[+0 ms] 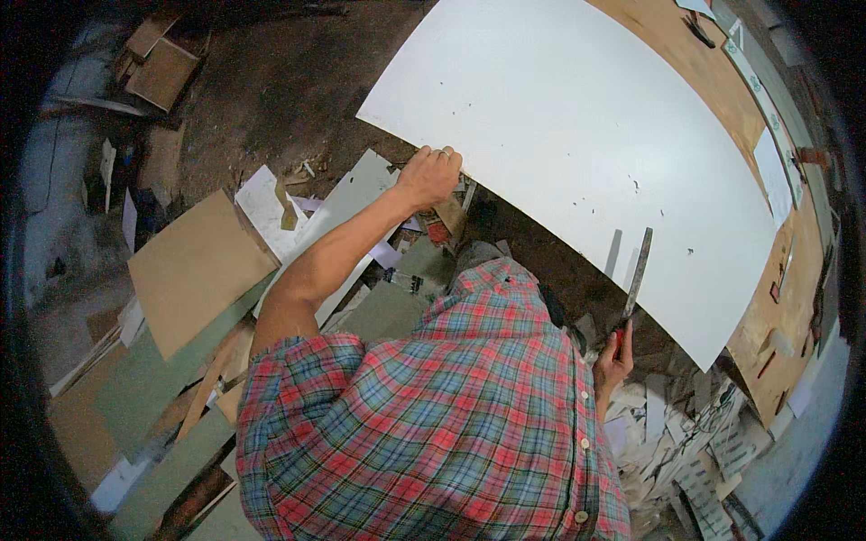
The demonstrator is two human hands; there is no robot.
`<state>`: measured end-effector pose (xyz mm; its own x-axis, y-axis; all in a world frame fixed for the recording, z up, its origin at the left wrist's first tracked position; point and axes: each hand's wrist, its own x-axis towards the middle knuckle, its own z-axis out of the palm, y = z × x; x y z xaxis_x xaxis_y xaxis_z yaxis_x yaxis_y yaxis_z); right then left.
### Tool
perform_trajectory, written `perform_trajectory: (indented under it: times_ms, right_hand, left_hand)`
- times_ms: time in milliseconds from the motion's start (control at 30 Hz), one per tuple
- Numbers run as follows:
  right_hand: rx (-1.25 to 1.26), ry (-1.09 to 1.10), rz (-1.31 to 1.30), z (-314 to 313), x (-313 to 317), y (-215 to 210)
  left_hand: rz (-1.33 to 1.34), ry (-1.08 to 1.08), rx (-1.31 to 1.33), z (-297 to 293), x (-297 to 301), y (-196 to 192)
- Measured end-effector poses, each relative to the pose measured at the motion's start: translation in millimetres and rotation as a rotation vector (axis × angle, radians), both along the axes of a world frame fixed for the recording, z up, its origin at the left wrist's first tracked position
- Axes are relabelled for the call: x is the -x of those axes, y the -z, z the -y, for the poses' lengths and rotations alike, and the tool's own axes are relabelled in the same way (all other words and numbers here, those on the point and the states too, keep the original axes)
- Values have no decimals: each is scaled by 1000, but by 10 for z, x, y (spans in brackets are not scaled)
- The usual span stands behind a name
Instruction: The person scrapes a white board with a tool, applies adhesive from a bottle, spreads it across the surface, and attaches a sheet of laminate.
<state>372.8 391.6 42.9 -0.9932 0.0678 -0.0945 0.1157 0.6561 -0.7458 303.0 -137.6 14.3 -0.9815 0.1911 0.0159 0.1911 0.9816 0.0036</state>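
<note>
A large white sheet (559, 117) lies on the wooden table, its near edge running diagonally past me. My left hand (431, 176) is closed over that near edge, fingers curled and a ring on one of them. Lower right, my right hand (613, 365) is wrapped round the red handle of a long, flat, dark metal file (640, 270). The file points up and away, over the near edge of the sheet, and throws a shadow on the white surface. Whether its blade touches the sheet I cannot tell. Small dark specks dot the sheet.
Bare wood of the table (753, 356) shows at the right, with pliers (697, 32) at its far end and small tools along it. Offcuts, including a brown board (203, 270), litter the floor at left. A heap of scrap strips (672, 442) lies lower right.
</note>
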Motion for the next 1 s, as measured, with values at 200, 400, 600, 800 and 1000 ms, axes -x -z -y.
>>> perform_trajectory:
  times_ms: [200, 400, 600, 800, 1000]
  right_hand:
    - [-10, 59, 18, -15, -120, -103]
    - [-9, 110, 75, -73, -238, -80]
    - [-56, 38, 80, -227, -299, 2]
    - [-17, 5, 22, -234, -222, -70]
    - [57, 72, 82, -152, -227, -64]
  left_hand:
    - [13, -111, -75, -466, -217, 50]
    - [-133, -219, -655, -1053, -621, 220]
    - [-340, -475, -450, -558, -405, 43]
    - [-330, -242, -290, -253, -222, 29]
    - [-30, -57, -104, -155, 31, -147]
